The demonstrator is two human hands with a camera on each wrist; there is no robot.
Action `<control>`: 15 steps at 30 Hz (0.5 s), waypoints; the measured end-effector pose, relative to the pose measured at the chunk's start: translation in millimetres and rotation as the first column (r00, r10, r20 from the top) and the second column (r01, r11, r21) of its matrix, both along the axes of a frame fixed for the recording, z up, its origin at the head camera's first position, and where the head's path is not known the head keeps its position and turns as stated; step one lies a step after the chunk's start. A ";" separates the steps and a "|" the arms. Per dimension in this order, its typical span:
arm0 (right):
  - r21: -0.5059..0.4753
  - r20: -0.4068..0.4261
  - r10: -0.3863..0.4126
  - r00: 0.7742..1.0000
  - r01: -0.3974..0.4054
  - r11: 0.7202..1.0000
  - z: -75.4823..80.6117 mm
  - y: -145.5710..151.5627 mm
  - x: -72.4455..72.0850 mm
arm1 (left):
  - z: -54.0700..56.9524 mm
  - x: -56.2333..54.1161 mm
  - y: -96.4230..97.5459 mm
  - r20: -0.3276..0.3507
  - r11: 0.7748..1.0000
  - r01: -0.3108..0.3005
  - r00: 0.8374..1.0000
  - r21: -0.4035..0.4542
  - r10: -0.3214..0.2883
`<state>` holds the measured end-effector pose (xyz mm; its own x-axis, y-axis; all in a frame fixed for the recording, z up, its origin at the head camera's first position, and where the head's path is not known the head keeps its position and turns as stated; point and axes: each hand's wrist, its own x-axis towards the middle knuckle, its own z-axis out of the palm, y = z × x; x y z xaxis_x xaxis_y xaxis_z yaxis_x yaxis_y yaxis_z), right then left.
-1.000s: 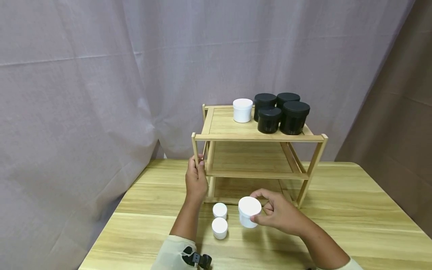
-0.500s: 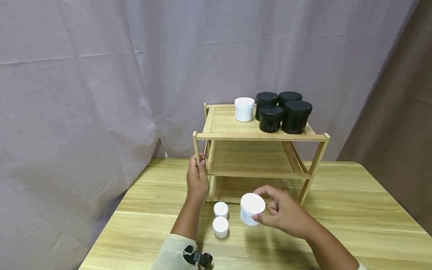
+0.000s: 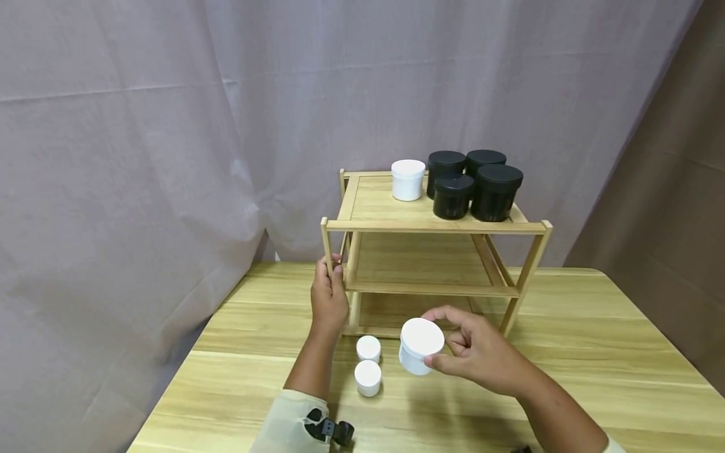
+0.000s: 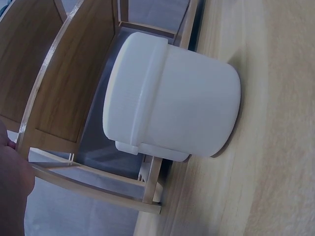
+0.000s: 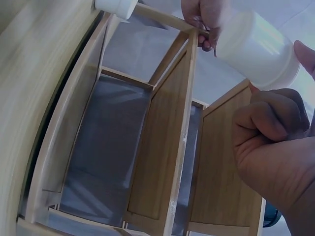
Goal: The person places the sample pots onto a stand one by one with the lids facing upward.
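Thumb and index finger of my right hand (image 3: 481,352) pinch a white lidded jar (image 3: 420,346) by its side, slightly tilted, in front of the wooden rack's lower tiers. The right wrist view shows the same jar (image 5: 258,49) with the other fingers curled beneath it. At the rack (image 3: 436,226), my left hand (image 3: 330,299) grips the front left post around middle-tier height. Between the arms, two smaller white jars (image 3: 368,377) stand on the table, one behind the other. Up close in the left wrist view, a small white jar (image 4: 187,98) largely covers the second one.
On the rack's top tier stand another white jar (image 3: 408,181) and several black lidded jars (image 3: 497,194) grouped at the right. The middle tier (image 3: 419,261) has a raised front rail. A grey curtain (image 3: 283,94) hangs behind the wooden table (image 3: 612,352).
The right hand has lifted the white jar slightly toward the camera and tilted it a little more. The left hand keeps its grip on the post, and the other jars stay put.
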<state>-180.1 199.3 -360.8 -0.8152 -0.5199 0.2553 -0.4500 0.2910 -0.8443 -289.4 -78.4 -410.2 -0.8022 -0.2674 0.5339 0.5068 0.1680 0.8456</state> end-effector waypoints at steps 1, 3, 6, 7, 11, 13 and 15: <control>0.001 -0.003 0.003 1.000 -0.003 1.000 1.4 0.2 -0.2 | 0.2 0.1 -0.2 -0.001 1.000 0.002 1.000 0.001 -0.002; 0.003 -0.028 0.010 1.000 -0.009 1.000 4.9 0.5 -0.9 | 0.0 0.1 -0.5 -0.001 1.000 0.005 1.000 0.003 -0.005; 0.011 -0.101 0.023 0.995 -0.022 1.000 12.2 -0.3 -2.7 | 0.3 0.9 -1.0 0.001 1.000 0.001 1.000 0.006 -0.001; 0.019 -0.130 0.025 0.991 -0.022 1.000 15.1 -0.8 -3.3 | 0.4 1.0 -1.1 0.001 1.000 -0.001 1.000 0.006 0.001; 0.059 -0.201 0.035 0.979 -0.023 0.998 26.2 -1.4 -4.5 | 0.2 0.2 -1.3 0.008 1.000 -0.006 1.000 0.004 0.006; 0.090 -0.208 0.034 0.978 -0.016 0.996 31.0 -1.2 -4.6 | -0.2 -0.5 -1.3 0.010 1.000 -0.006 1.000 -0.003 0.006; 0.116 -0.197 0.036 0.980 -0.013 0.993 35.0 -1.3 -4.4 | -0.9 -1.1 -1.3 0.011 1.000 -0.005 1.000 -0.008 0.005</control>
<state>-184.5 197.9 -325.9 -0.7408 -0.5743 0.3485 -0.6134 0.3668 -0.6994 -290.5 -79.7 -411.0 -0.8063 -0.2676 0.5275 0.4969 0.1774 0.8495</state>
